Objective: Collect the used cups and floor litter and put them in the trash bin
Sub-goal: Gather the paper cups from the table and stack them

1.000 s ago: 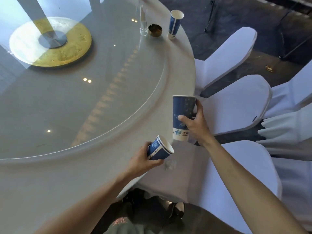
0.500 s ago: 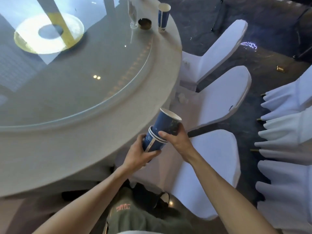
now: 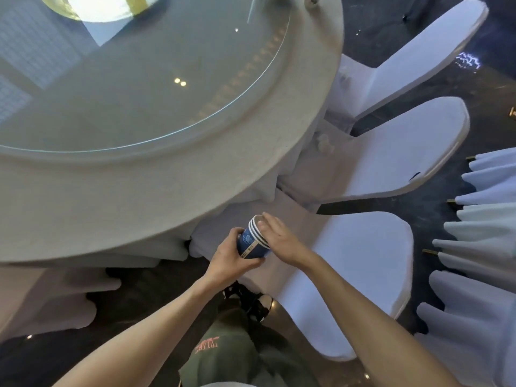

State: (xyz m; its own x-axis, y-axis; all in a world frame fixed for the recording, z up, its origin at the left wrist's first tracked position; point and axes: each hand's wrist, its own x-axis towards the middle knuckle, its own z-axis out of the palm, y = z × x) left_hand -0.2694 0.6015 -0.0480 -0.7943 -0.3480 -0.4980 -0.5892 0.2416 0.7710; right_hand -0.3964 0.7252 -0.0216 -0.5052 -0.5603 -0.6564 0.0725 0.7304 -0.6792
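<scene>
Cups (image 3: 252, 241) nested, perhaps 3, between both hands' fingers (image 3: 245, 263).

Both bare forearms reach up from the bottom edge and converge near the middle of the view; the left forearm runs in from the lower left, the right from the lower right, and the two wrists sit close together. The left hand (image 3: 227, 258) is curled, thumb low and fingers wrapped round the far side, closed on the blue nested cups (image 3: 252, 240), which lie tilted in its grasp; the right hand (image 3: 279, 237) is flat, fingers straight and held together, its palm laid against the cups' open rims; the right wrist is bent slightly; neither hand touches the surface.
</scene>
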